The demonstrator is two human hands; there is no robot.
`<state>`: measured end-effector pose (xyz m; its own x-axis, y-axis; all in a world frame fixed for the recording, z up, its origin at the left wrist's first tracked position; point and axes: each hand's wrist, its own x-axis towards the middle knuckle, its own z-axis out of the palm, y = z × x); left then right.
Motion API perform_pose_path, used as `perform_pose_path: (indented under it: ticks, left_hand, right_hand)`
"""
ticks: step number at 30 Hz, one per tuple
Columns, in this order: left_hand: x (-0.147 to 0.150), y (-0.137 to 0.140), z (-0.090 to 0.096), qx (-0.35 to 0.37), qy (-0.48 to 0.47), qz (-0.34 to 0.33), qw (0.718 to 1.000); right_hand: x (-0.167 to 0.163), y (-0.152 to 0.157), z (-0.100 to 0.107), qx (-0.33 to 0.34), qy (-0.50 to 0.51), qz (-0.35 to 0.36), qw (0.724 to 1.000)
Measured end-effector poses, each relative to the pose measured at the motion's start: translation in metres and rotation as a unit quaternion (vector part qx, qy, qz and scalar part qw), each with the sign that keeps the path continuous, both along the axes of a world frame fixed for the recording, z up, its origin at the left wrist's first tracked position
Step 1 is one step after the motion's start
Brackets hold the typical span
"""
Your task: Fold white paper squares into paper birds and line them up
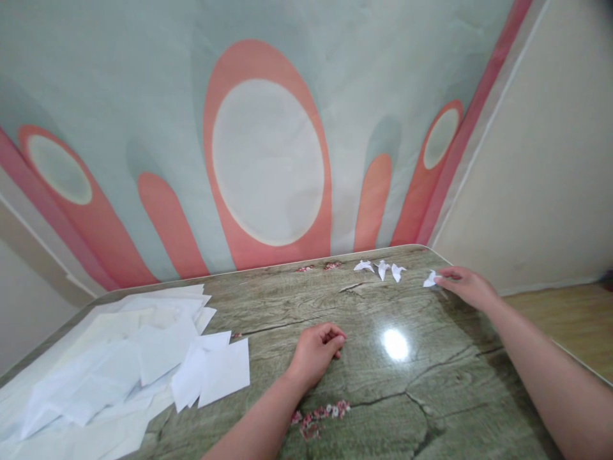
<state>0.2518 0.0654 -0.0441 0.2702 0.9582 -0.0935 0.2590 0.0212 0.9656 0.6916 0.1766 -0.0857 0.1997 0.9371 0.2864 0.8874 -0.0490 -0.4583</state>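
Note:
At the table's far right, my right hand pinches a small white folded paper crane between thumb and fingertips, close to the tabletop. To its left stand three more folded paper figures: one paper crane with spread wings, a second paper crane, and a third paper crane. My left hand rests near the middle of the table with its fingers curled together, and nothing shows in it.
A wood-patterned table has printed flowers and a bright light reflection. Loose white paper sheets lie piled on its left side, with square pieces at the pile's right edge. A painted wall rises behind the far edge.

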Motion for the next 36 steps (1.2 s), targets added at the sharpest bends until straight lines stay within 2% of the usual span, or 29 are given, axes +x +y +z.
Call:
perform_pose_path:
  ticks: [3, 6, 10, 15, 24, 31, 36]
  left_hand:
    - [0.0, 0.0, 0.001, 0.004, 0.007, 0.001, 1.0]
    - [0.0, 0.0, 0.001, 0.005, 0.009, -0.001, 1.0]
    - [0.0, 0.0, 0.001, 0.003, 0.008, -0.002, 1.0]
    - [0.0, 0.0, -0.001, -0.004, 0.002, -0.002, 1.0]
    - [-0.001, 0.0, -0.005, -0.004, -0.005, -0.006, 1.0]
    - [0.0, -0.001, -0.001, -0.003, 0.001, -0.004, 1.0]
    - [0.0, -0.001, 0.001, -0.002, 0.003, -0.003, 1.0]
  right_hand:
    - [-0.003, 0.005, -0.011, 0.006, 0.003, -0.019, 1.0]
    - [-0.008, 0.016, -0.011, 0.009, -0.003, -0.029, 1.0]
    - [-0.017, 0.037, -0.011, -0.012, -0.009, 0.021, 1.0]
    - [-0.023, 0.052, -0.023, -0.024, -0.017, 0.055, 0.998]
    - [-0.019, 0.053, -0.039, 0.015, -0.004, 0.076, 0.997]
    - [-0.02, 0.05, -0.038, 0.054, 0.067, 0.094, 0.992]
    - [-0.023, 0.043, -0.032, 0.086, 0.116, 0.07, 0.987]
